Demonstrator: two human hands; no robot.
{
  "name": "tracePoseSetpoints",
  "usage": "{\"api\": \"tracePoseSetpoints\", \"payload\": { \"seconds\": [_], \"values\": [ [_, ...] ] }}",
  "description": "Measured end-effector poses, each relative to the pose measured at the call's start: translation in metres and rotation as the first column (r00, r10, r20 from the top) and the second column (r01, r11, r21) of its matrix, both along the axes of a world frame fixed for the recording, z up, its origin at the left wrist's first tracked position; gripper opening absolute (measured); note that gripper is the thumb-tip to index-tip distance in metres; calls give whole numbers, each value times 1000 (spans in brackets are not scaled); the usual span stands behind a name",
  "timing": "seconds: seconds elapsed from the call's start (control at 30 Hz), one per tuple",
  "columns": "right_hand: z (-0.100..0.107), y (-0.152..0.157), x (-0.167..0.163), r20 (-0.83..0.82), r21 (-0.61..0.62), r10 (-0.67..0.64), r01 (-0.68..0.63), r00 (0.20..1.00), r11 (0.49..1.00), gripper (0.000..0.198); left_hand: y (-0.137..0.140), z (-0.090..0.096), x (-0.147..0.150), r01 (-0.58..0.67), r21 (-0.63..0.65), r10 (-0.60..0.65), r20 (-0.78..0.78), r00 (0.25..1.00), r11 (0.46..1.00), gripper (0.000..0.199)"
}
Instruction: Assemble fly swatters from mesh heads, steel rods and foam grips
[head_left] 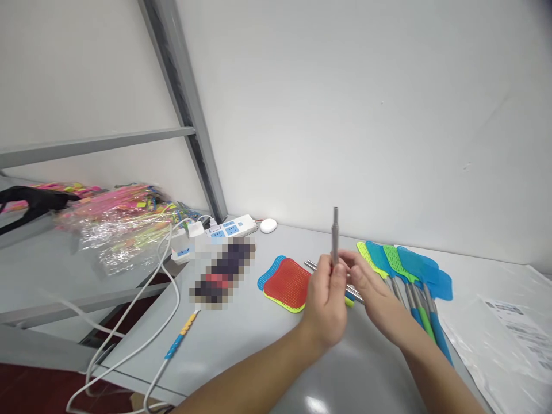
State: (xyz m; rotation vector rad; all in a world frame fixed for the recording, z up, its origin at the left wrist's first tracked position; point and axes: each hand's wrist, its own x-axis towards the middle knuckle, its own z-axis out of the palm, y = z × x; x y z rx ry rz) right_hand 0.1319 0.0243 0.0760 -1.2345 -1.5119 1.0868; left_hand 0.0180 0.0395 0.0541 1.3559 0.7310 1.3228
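Upright in front of me stands a slim metal telescopic rod (335, 236), with a narrower section at its top. My left hand (325, 307) is closed around its lower part, thumb pressed along the front. My right hand (373, 287) is close beside it, fingers stretched toward the rod and the left fingers; whether they touch is hard to see. Loose metal rods (310, 264) lie behind my hands, partly hidden. To the left of them is a stack of perforated fly swatter heads: a red head (288, 283) above a yellow-green one, and a blue head (266, 278) beside it.
Several fly swatters (425, 305) with blue and green grips lie at right, beside white plastic packaging (495, 322). A power strip (230, 230), a white rounded device (268, 225), a cable (172, 351) and a pixelated item (224, 273) are at left. Bagged colourful goods (125, 221) lie beyond the metal post (185, 103).
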Motion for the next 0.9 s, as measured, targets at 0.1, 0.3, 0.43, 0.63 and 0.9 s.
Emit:
{"api": "tracePoseSetpoints", "payload": {
  "seconds": [0.1,0.3,0.43,0.63,0.9],
  "values": [
    [-6,1,-13,76,11,49,-50,996,999,34,10,7,-3,-88,-116,99,95,991,989,30],
    [-21,0,-30,67,114,-121,113,990,987,22,23,22,-2,-55,-227,92,154,984,972,28],
    [-23,3,-24,62,139,-206,196,977,971,25,54,56,-5,147,-145,-111,233,966,978,22],
    [-17,2,-14,121,259,-318,280,940,924,25,98,106,-25,174,195,-153,-117,981,965,42],
    [-5,-3,-6,255,285,-373,299,892,911,28,98,75,-31,-68,216,107,-175,979,974,50]
  ]
}}
